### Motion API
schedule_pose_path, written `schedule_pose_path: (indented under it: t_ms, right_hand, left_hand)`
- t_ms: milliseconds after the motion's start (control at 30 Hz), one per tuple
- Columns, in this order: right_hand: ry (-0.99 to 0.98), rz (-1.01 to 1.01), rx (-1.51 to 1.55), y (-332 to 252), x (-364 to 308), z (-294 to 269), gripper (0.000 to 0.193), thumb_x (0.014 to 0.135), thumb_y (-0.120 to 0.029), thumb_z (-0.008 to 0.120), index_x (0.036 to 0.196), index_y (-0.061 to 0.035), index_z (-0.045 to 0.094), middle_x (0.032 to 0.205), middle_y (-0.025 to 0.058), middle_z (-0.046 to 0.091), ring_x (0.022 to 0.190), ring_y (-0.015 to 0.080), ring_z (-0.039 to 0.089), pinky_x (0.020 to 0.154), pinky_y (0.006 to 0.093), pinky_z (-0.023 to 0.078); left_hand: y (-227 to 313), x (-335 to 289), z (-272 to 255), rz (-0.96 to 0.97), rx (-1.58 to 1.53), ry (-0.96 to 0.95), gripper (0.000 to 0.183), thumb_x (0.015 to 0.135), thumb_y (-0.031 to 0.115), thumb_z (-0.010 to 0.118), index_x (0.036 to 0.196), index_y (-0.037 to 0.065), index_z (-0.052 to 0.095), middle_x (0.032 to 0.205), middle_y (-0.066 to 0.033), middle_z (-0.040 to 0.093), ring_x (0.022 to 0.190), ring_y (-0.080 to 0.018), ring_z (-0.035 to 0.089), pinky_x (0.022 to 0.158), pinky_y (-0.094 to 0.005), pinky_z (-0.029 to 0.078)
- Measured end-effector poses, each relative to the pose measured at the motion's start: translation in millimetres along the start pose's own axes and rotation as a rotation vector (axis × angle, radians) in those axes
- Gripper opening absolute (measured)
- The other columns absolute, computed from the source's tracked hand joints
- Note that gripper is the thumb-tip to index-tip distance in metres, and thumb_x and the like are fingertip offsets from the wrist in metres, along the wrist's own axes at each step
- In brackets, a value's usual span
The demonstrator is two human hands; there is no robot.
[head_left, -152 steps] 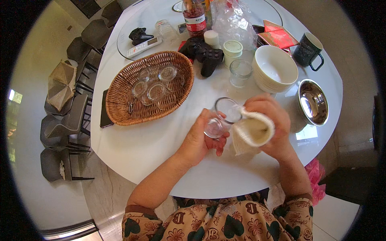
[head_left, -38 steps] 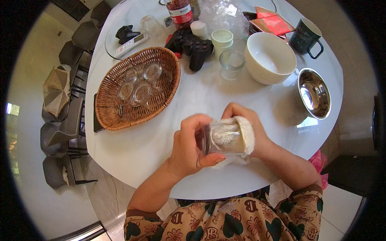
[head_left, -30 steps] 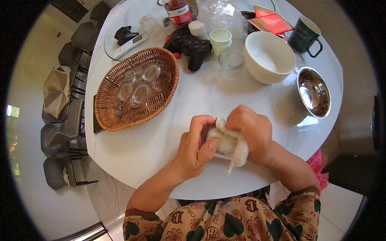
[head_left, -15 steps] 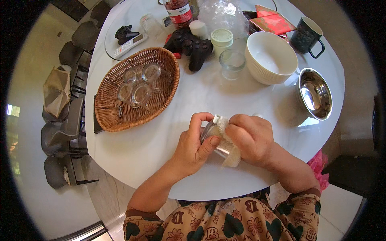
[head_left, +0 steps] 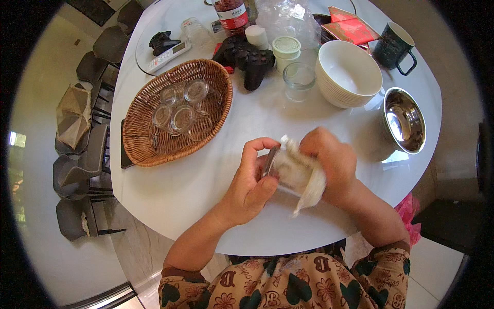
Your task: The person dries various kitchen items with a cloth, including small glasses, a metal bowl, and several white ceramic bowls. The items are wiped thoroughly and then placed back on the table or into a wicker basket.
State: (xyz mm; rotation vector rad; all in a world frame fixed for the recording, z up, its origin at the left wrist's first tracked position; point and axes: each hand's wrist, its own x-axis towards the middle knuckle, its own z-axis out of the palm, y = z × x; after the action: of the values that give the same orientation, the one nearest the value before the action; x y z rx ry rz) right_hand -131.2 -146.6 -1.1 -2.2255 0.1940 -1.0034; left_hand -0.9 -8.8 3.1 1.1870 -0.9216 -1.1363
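Near the table's front edge, my left hand (head_left: pixel 249 180) grips a clear glass cup (head_left: pixel 271 164) by its base, thumb on the near side and index finger curled over the far side. The cup lies tilted, its mouth toward the right. A cream-coloured cloth (head_left: pixel 304 177) is stuffed partly into it and hangs out. My right hand (head_left: pixel 332 162), closed and a little blurred, holds the cloth at the cup's mouth. Its fingertips are hidden behind the knuckles and cloth. Several clear glass cups (head_left: pixel 182 118) lie in a brown wicker basket (head_left: pixel 139 149) at the left.
Behind my hands stand an empty glass (head_left: pixel 298 77), a white bowl (head_left: pixel 334 90) and a lidded pale green jar (head_left: pixel 286 51). A steel bowl (head_left: pixel 404 121) and dark mug (head_left: pixel 393 46) are at the right. Black game controllers (head_left: pixel 252 64) and a white remote (head_left: pixel 170 56) lie farther back.
My right hand has moved slightly up and to the right with the cloth, which now hangs farther out to the right. The left hand still grips the cup.
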Motion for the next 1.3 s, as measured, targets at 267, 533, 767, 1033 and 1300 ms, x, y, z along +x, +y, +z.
schedule_pose_path:
  t_ms: [267, 533, 767, 1033, 1300]
  right_hand:
    - [-0.221, 0.624, 0.804, 4, -2, 3, 0.035, 0.064, -0.011, 0.079, 0.087, -0.0071, 0.052, 0.077, 0.0011, 0.056, 0.070, 0.0073, 0.052, 0.063, 0.0232, 0.043]
    - [-0.076, 0.831, 1.145, -9, 2, -8, 0.019, 0.079, -0.010, 0.070, 0.091, -0.0079, 0.056, 0.080, -0.0022, 0.058, 0.065, 0.0031, 0.053, 0.052, 0.0166, 0.044]
    - [-0.186, 0.555, 0.797, -11, 3, -8, 0.036, 0.063, -0.013, 0.079, 0.085, -0.0081, 0.051, 0.078, -0.0038, 0.054, 0.072, 0.0038, 0.048, 0.065, 0.0199, 0.040]
    - [-0.173, 0.618, 0.770, -13, 5, -7, 0.033, 0.065, -0.014, 0.077, 0.083, -0.0077, 0.051, 0.078, -0.0034, 0.055, 0.072, 0.0035, 0.048, 0.065, 0.0198, 0.040]
    - [-0.135, 0.652, 0.766, -11, 3, -8, 0.033, 0.064, -0.012, 0.078, 0.083, -0.0078, 0.051, 0.077, -0.0035, 0.055, 0.071, 0.0029, 0.048, 0.064, 0.0195, 0.040]
  left_hand:
    - [-7, 7, -11, 0.662, 0.726, 0.040, 0.064, 0.074, 0.037, 0.077, 0.118, 0.005, 0.044, 0.107, -0.0173, 0.054, 0.084, -0.0220, 0.058, 0.068, -0.0294, 0.048]
    - [16, 8, -35, 1.051, 0.621, 0.467, 0.055, 0.084, 0.026, 0.068, 0.129, 0.009, 0.042, 0.124, -0.0206, 0.045, 0.100, -0.0310, 0.057, 0.080, -0.0401, 0.050]
    - [52, -12, -97, 0.921, 1.075, 1.262, 0.055, 0.092, 0.007, 0.052, 0.141, 0.009, 0.028, 0.132, -0.0162, 0.039, 0.116, -0.0249, 0.047, 0.098, -0.0352, 0.041]
    - [53, -16, -105, 0.260, 1.185, 1.319, 0.053, 0.085, 0.007, 0.060, 0.134, 0.008, 0.038, 0.125, -0.0143, 0.043, 0.110, -0.0280, 0.052, 0.091, -0.0374, 0.044]
    - [44, -22, -126, 0.052, 1.145, 1.154, 0.056, 0.082, 0.009, 0.064, 0.132, 0.005, 0.040, 0.131, -0.0175, 0.043, 0.116, -0.0300, 0.049, 0.095, -0.0352, 0.041]
